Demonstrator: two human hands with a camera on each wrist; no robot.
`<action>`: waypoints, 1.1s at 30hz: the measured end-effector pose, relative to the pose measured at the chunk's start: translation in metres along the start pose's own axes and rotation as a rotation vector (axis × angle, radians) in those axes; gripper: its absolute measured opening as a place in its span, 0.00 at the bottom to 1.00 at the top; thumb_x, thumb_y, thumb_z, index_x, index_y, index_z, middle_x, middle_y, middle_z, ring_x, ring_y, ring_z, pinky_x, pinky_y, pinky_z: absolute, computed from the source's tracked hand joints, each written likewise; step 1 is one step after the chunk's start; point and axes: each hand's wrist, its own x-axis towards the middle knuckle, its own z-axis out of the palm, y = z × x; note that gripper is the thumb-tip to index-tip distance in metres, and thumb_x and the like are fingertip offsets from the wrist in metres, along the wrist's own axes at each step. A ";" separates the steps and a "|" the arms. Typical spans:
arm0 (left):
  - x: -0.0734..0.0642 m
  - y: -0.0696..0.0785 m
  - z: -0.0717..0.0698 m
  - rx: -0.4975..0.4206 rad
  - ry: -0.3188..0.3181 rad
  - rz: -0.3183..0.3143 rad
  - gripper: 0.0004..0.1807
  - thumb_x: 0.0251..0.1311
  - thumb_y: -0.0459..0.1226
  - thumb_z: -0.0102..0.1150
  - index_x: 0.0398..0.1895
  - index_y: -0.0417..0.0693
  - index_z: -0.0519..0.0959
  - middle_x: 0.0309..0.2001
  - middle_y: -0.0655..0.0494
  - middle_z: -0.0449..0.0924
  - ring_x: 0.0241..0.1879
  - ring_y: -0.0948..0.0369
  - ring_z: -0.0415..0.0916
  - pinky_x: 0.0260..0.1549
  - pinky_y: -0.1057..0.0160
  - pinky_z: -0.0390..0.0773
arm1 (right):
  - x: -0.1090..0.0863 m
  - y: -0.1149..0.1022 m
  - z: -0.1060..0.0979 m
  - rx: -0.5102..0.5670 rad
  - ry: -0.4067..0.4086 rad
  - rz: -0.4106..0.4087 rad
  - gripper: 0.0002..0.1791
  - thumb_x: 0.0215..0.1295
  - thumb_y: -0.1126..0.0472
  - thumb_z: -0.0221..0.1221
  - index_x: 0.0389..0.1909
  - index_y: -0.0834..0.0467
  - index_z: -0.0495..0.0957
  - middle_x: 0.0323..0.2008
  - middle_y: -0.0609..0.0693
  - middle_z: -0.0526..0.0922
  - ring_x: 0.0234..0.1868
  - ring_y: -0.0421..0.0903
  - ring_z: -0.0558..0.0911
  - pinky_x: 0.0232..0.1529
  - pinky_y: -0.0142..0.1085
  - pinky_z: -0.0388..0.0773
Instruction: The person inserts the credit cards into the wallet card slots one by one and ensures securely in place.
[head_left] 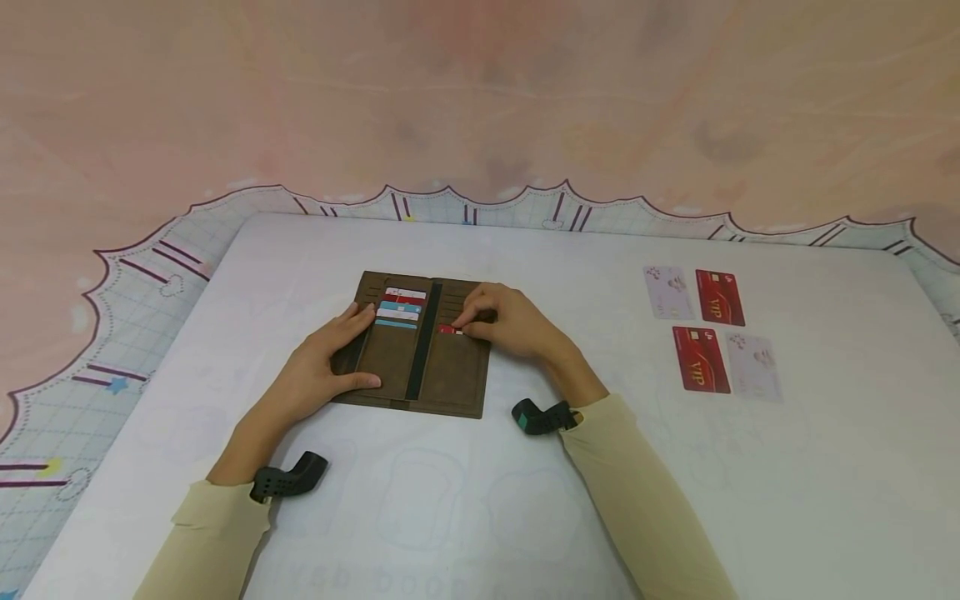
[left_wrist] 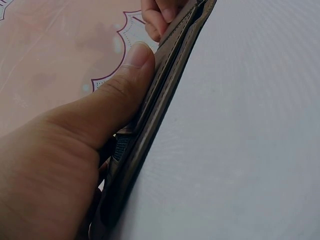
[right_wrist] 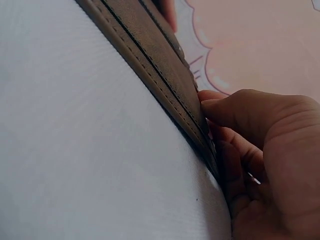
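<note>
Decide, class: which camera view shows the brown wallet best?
The head view: the brown wallet lies open there, both inner halves showing, with cards tucked inside. Both wrist views show only part of it, cropped and nearly edge-on.

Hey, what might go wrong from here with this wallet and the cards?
Only a strip of the red card shows at the right grip, so it may slip or snag. The left grip rests on the left half of the wallet, so the right half could shift or lift if tugged. Four loose cards lie to the wallet's right; a careless sweep of the right sleeve might scatter them.
</note>
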 end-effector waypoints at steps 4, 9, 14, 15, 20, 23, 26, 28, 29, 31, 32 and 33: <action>0.000 0.001 -0.001 -0.002 -0.001 0.002 0.51 0.49 0.46 0.72 0.75 0.53 0.54 0.75 0.45 0.45 0.71 0.41 0.44 0.63 0.35 0.50 | 0.000 -0.002 0.000 0.016 0.000 -0.001 0.05 0.61 0.67 0.62 0.32 0.56 0.87 0.39 0.46 0.78 0.46 0.44 0.73 0.55 0.38 0.67; 0.000 0.001 -0.001 -0.007 -0.004 0.002 0.51 0.49 0.46 0.72 0.75 0.53 0.54 0.75 0.45 0.45 0.71 0.42 0.44 0.63 0.36 0.50 | -0.001 -0.003 -0.001 0.037 -0.002 0.002 0.06 0.60 0.67 0.63 0.31 0.56 0.87 0.39 0.45 0.77 0.46 0.43 0.73 0.54 0.38 0.67; 0.000 0.001 -0.001 -0.002 -0.006 0.001 0.52 0.49 0.46 0.72 0.75 0.53 0.54 0.75 0.45 0.45 0.71 0.42 0.44 0.63 0.36 0.50 | -0.002 -0.002 -0.001 0.042 0.002 0.017 0.07 0.60 0.67 0.62 0.30 0.54 0.87 0.39 0.45 0.77 0.46 0.43 0.73 0.54 0.37 0.67; 0.000 0.001 -0.001 0.000 -0.007 0.001 0.52 0.49 0.46 0.72 0.75 0.53 0.54 0.75 0.45 0.45 0.71 0.42 0.44 0.63 0.36 0.50 | -0.002 -0.002 -0.001 0.042 0.005 0.021 0.07 0.60 0.67 0.62 0.30 0.54 0.87 0.39 0.45 0.78 0.46 0.43 0.73 0.53 0.37 0.68; -0.001 0.001 -0.001 0.000 -0.008 -0.005 0.51 0.49 0.46 0.72 0.75 0.53 0.54 0.75 0.45 0.45 0.71 0.41 0.44 0.63 0.36 0.50 | -0.002 0.000 -0.001 0.040 0.031 0.042 0.08 0.59 0.69 0.58 0.26 0.56 0.84 0.41 0.46 0.79 0.45 0.43 0.75 0.53 0.36 0.69; -0.001 0.002 -0.001 -0.007 -0.006 -0.007 0.51 0.49 0.46 0.72 0.75 0.53 0.54 0.75 0.45 0.45 0.71 0.41 0.44 0.63 0.35 0.50 | -0.002 -0.001 -0.001 0.038 0.053 0.042 0.08 0.57 0.69 0.56 0.22 0.56 0.79 0.41 0.48 0.79 0.44 0.44 0.75 0.52 0.37 0.70; -0.001 0.002 -0.002 -0.013 -0.004 -0.002 0.51 0.49 0.45 0.72 0.75 0.53 0.54 0.75 0.45 0.45 0.71 0.41 0.43 0.63 0.35 0.50 | -0.002 -0.002 -0.001 0.018 0.067 0.037 0.09 0.56 0.69 0.55 0.19 0.56 0.76 0.40 0.49 0.79 0.43 0.45 0.75 0.51 0.38 0.71; 0.000 0.002 -0.001 -0.014 -0.003 0.000 0.51 0.49 0.45 0.72 0.75 0.52 0.54 0.75 0.45 0.45 0.71 0.42 0.43 0.63 0.35 0.50 | -0.002 -0.003 -0.001 0.003 0.069 0.038 0.10 0.55 0.69 0.55 0.18 0.56 0.75 0.40 0.49 0.79 0.43 0.45 0.75 0.50 0.38 0.71; 0.000 0.002 -0.002 -0.012 -0.004 0.001 0.51 0.49 0.46 0.72 0.75 0.52 0.54 0.75 0.45 0.45 0.71 0.41 0.44 0.63 0.35 0.50 | -0.001 -0.003 -0.001 0.000 0.069 0.037 0.10 0.55 0.69 0.55 0.17 0.56 0.75 0.40 0.49 0.79 0.43 0.45 0.75 0.49 0.38 0.71; 0.000 0.001 -0.002 -0.009 -0.004 0.001 0.51 0.49 0.46 0.72 0.75 0.53 0.54 0.75 0.45 0.45 0.71 0.41 0.44 0.63 0.35 0.50 | -0.001 -0.003 -0.001 -0.002 0.070 0.032 0.10 0.55 0.68 0.54 0.17 0.56 0.74 0.39 0.49 0.78 0.42 0.45 0.75 0.48 0.38 0.71; 0.000 0.001 -0.002 -0.008 -0.005 0.000 0.52 0.49 0.46 0.72 0.75 0.53 0.54 0.75 0.45 0.45 0.71 0.41 0.44 0.63 0.36 0.50 | -0.001 -0.003 -0.001 0.001 0.071 0.029 0.10 0.54 0.68 0.54 0.16 0.56 0.74 0.39 0.49 0.78 0.42 0.45 0.75 0.48 0.38 0.71; 0.000 0.001 -0.002 -0.006 -0.005 -0.002 0.52 0.48 0.46 0.72 0.75 0.53 0.54 0.75 0.45 0.45 0.71 0.41 0.44 0.63 0.36 0.50 | -0.002 -0.003 -0.001 0.004 0.073 0.025 0.10 0.54 0.68 0.54 0.16 0.56 0.74 0.39 0.49 0.78 0.42 0.45 0.75 0.48 0.37 0.71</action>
